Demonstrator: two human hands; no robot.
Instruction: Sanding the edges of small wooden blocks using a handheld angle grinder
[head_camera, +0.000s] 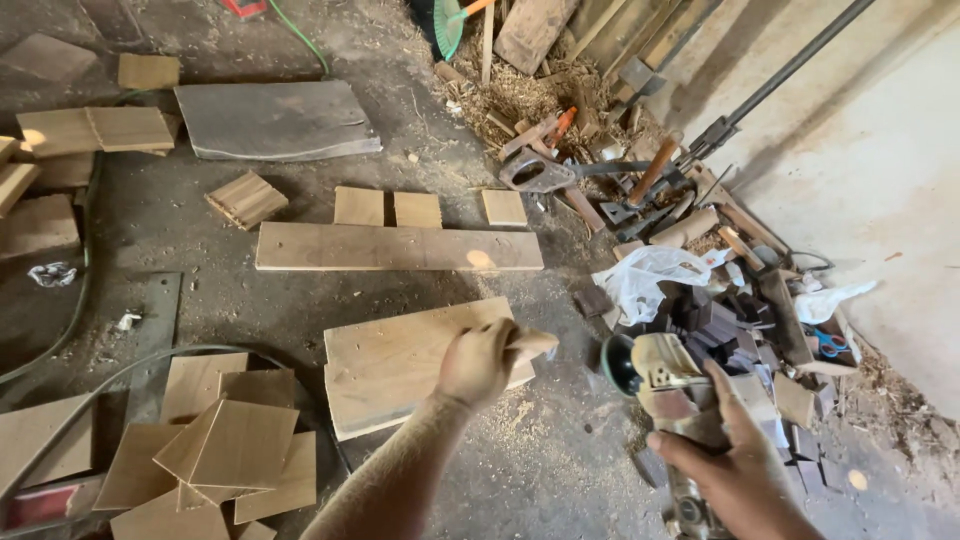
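My left hand (478, 362) is dusty and closed on a small wooden piece (530, 343), held above a wide wooden board (390, 365) lying on the floor. My right hand (735, 465) grips the body of a beige power sander (660, 375), whose dark round pad (618, 362) faces left toward the wooden piece. The sander sits just right of the board's edge. Its lower body is partly hidden by my hand.
A long plank (398, 247) and three small blocks (415, 209) lie beyond the board. Square wood panels (215, 455) pile at lower left. A handsaw (540, 172), hammer, scissors (826, 343), plastic bag (645, 278) and scrap blocks clutter the right. Hoses (120, 370) cross the dusty floor.
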